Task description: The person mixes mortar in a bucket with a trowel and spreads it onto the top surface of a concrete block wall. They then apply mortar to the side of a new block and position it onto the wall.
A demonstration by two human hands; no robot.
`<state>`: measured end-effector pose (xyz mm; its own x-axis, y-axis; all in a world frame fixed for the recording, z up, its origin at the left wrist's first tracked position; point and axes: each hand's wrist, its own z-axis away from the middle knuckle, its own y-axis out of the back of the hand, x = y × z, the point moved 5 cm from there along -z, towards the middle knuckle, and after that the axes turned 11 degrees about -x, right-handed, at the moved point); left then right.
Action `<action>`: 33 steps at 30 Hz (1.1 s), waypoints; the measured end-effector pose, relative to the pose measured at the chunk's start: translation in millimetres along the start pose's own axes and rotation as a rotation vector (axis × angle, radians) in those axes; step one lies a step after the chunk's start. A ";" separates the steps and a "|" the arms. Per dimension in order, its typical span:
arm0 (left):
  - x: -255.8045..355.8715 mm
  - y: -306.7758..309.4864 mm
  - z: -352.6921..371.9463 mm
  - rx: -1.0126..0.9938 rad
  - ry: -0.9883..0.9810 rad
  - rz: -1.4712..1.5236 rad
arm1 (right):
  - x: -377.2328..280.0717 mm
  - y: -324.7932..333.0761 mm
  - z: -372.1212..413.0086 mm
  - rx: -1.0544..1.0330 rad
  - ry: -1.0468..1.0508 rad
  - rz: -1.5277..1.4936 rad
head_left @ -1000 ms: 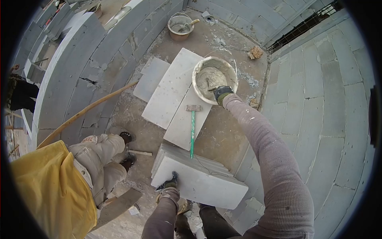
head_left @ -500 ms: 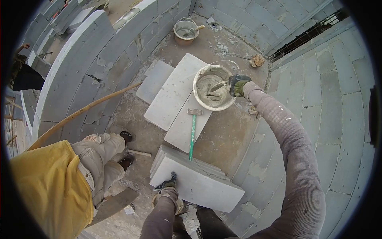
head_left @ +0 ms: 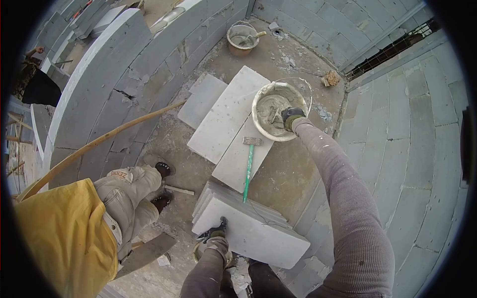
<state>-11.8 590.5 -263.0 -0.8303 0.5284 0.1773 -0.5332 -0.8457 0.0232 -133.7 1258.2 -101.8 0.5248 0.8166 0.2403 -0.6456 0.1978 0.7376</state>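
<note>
My right hand (head_left: 293,117), in a dark and green glove, is inside the rim of a bucket (head_left: 256,115) of grey mortar. Its fingers are closed on the trowel, whose blade (head_left: 277,119) is down in the mortar. My left hand (head_left: 214,230), gloved too, lies with fingers apart on the face of the front pale block (head_left: 258,237) in a leaning stack. A mallet (head_left: 249,164) with a green handle rests across the flat blocks (head_left: 229,116), its handle end at the stack.
A person in a yellow top (head_left: 69,233) stands at the left. Behind runs a curved block wall (head_left: 114,89) with a long wooden strip (head_left: 109,134). A second bucket (head_left: 242,39) stands at the back; another person (head_left: 39,84) is beyond the wall. Block wall (head_left: 392,134) at right.
My right hand has moved left and down into the bucket, taking the trowel into the mortar. The whole view has shifted slightly. My left hand stays on the block.
</note>
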 end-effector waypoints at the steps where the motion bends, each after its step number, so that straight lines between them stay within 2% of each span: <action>1: -3.0 0.7 1.6 -0.001 0.003 0.006 | 2.6 7.8 3.7 -0.016 -0.033 -0.038; 5: -15.5 1.5 1.6 -0.005 0.020 0.004 | 30.0 29.9 -2.1 -0.137 0.080 0.049; 6: -16.3 1.4 2.1 -0.004 0.025 0.004 | 36.4 44.7 10.6 -0.141 0.072 0.055; 8: -13.7 1.5 3.1 -0.006 0.028 0.001 | 35.6 92.3 46.9 -0.101 0.230 0.129; 11: -9.8 1.1 4.4 -0.015 0.031 -0.012 | 35.3 135.3 76.9 -0.038 0.120 0.133; 13: -9.7 0.3 4.0 -0.018 0.035 -0.017 | 20.0 139.3 77.6 -0.014 0.117 0.179; 15: -9.4 0.9 2.8 -0.020 0.040 -0.020 | 0.0 131.0 69.5 0.002 0.010 0.058; 17: -9.7 1.2 2.8 -0.011 0.041 -0.022 | -19.6 51.9 -0.1 0.187 0.140 0.065; 18: -6.6 0.3 2.2 -0.011 0.042 -0.022 | -29.8 6.2 -36.0 0.187 0.142 0.060; 20: -7.0 1.0 2.6 -0.008 0.042 -0.024 | -36.5 -36.8 -65.4 0.740 0.045 -0.210; 21: -6.8 1.3 3.1 -0.008 0.044 -0.023 | -31.0 -38.7 -67.0 0.736 0.046 -0.212; 23: -7.6 1.5 1.6 -0.008 0.041 -0.018 | -13.5 -46.2 -75.2 0.316 0.003 -0.268; 24: -8.8 1.3 0.1 -0.010 0.038 -0.014 | -26.4 -7.1 -27.4 0.149 0.058 0.003; 25: -10.4 1.4 0.9 -0.012 0.038 -0.008 | -26.8 -3.9 -23.8 0.158 0.063 0.013; 27: -10.7 0.9 0.9 -0.018 0.039 -0.005 | -28.4 8.2 -12.6 0.353 0.132 0.049; 30: -19.9 3.3 0.3 -0.014 0.042 -0.011 | -5.2 54.8 -13.4 0.132 0.082 -0.106; 33: -19.8 2.6 2.1 -0.013 0.049 -0.003 | -0.2 96.9 15.6 0.004 0.119 -0.010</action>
<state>3.7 577.7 -264.4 -0.8354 0.5344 0.1291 -0.5377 -0.8431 0.0107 -187.8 1268.8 -20.5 0.4615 0.8731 0.1571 -0.6388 0.2042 0.7418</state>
